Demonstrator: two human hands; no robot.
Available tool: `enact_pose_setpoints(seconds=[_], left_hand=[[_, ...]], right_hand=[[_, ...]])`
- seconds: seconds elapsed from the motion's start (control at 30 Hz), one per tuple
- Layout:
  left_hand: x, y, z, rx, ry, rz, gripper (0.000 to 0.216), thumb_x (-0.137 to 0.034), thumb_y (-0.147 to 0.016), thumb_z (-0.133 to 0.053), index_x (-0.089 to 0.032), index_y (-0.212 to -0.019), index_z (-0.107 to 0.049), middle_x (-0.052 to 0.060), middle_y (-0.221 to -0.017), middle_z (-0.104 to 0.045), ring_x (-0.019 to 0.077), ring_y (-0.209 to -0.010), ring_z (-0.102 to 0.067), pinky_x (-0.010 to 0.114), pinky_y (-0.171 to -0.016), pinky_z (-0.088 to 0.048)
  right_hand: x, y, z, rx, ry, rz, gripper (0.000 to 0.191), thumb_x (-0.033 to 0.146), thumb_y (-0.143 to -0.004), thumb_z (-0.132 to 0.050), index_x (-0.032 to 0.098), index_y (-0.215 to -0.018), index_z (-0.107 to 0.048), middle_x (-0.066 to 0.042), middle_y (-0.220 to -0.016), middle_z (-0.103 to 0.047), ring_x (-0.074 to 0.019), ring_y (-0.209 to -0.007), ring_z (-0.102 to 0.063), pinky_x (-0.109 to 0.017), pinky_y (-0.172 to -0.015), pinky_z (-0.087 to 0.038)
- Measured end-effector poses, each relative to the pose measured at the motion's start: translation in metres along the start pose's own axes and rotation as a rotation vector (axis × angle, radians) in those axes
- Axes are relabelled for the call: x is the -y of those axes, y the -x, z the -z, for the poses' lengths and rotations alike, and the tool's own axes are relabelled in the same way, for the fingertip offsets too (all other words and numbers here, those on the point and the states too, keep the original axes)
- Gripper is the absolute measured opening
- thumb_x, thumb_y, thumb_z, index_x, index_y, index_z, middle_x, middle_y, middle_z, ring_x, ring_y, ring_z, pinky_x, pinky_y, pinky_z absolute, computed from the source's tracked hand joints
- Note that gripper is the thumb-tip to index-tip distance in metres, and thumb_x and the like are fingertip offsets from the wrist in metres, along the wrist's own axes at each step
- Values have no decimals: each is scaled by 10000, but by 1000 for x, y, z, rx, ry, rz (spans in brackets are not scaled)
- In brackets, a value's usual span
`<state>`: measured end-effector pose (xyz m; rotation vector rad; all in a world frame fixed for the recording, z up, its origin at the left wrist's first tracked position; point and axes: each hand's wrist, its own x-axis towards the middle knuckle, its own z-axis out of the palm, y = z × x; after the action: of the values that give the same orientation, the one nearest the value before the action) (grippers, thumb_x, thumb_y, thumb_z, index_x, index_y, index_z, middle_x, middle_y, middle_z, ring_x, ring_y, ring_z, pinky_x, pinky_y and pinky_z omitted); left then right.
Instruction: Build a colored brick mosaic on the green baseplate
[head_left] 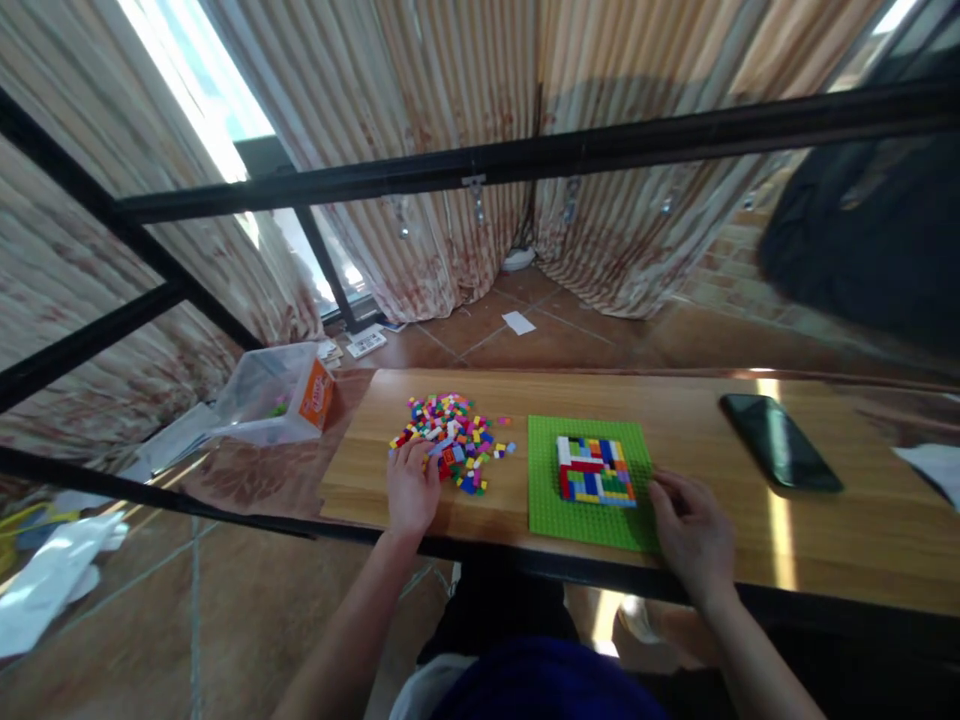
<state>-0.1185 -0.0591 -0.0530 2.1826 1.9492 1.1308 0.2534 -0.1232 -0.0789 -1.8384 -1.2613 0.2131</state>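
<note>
A loose pile of small colourful toy building bricks [457,432] lies on the left part of the wooden table. My left hand [412,488] rests at its near left edge, palm down, fingers stretched out among the bricks. On the green baseplate [546,512], to the right of the pile, sits a roughly square patch of joined bricks [596,472] in white, red, blue, yellow, orange and green. My right hand [696,530] is at the plate's right edge, thumb and forefinger closed together on that edge. Whether a small brick is also between them is hidden.
A dark phone [780,442] lies on the table's [697,425] right side. Beyond the table's left end stands a clear plastic box [270,395] with an orange label. A black metal bar [525,160] crosses in front of the curtains. White paper [934,468] lies at the far right.
</note>
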Motion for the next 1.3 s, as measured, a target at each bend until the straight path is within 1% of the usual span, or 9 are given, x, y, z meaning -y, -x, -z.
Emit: enact_pose_setpoints(seconds=[0.1,0.23,0.4,0.53,0.7,0.87,0.93,1.13,1.3], left_hand=[[-15,-3,2,25,108,34,144,-244,-907,-491,-194,-979,-606,76,-970,-683,224,-955,-639,386,-869,-526],[-47,-6,-4,111,269,52,117,-225,-878,-521,-200,-960,-600,33,-879,-678,168,-811,-643,285,-733,-519],[-88,-14,-26,302,414,38,73,-188,-862,-523,-192,-844,-594,1,-760,-650,128,-681,-610,242,-649,-474],[-109,-22,-49,381,443,73,55,-189,-852,-549,-186,-812,-587,-5,-721,-650,127,-648,-608,236,-611,-446],[-126,-29,-64,454,314,99,46,-184,-857,-575,-170,-862,-619,34,-787,-703,160,-716,-661,265,-671,-473],[-137,-32,-66,507,233,85,219,-197,-887,-571,-166,-1088,-652,78,-939,-747,199,-858,-697,300,-782,-505],[-138,-34,-66,524,210,49,259,-197,-904,-547,-178,-1136,-659,84,-1014,-747,202,-903,-696,304,-820,-506],[-142,-52,-72,596,122,-144,271,-207,-939,-485,-188,-1107,-697,73,-1097,-735,198,-988,-672,292,-897,-484],[-153,-64,-75,715,-2,-221,304,-260,-961,-442,-219,-1093,-713,63,-1071,-739,195,-964,-668,285,-866,-480]], right_hand=[[2,1,-1,-9,-23,13,341,462,-850,-531,171,-907,-698,-133,-1025,-697,-254,-928,-653,-404,-854,-515],[4,1,-2,-10,-43,21,330,458,-862,-523,178,-908,-693,-125,-1012,-697,-249,-929,-652,-405,-853,-517],[7,1,-2,-9,-47,28,315,434,-869,-516,176,-894,-695,-118,-975,-697,-244,-903,-650,-394,-828,-515],[8,0,-2,3,-31,26,299,408,-873,-505,180,-884,-698,-113,-956,-702,-244,-894,-648,-392,-826,-510],[7,-1,-3,-7,-37,42,264,387,-868,-520,187,-859,-691,-92,-899,-698,-228,-832,-649,-371,-772,-512],[4,-1,-6,-10,-47,60,250,368,-873,-531,178,-858,-693,-92,-895,-697,-229,-829,-650,-370,-763,-507],[4,-1,-6,-15,-48,62,245,361,-876,-533,176,-858,-693,-93,-898,-696,-229,-826,-649,-368,-757,-506],[6,-1,-6,-24,-51,69,225,343,-879,-539,182,-844,-692,-85,-898,-694,-221,-825,-647,-362,-757,-503],[7,0,-6,-25,-78,56,219,339,-882,-542,184,-830,-689,-84,-889,-693,-218,-813,-645,-359,-748,-501]])
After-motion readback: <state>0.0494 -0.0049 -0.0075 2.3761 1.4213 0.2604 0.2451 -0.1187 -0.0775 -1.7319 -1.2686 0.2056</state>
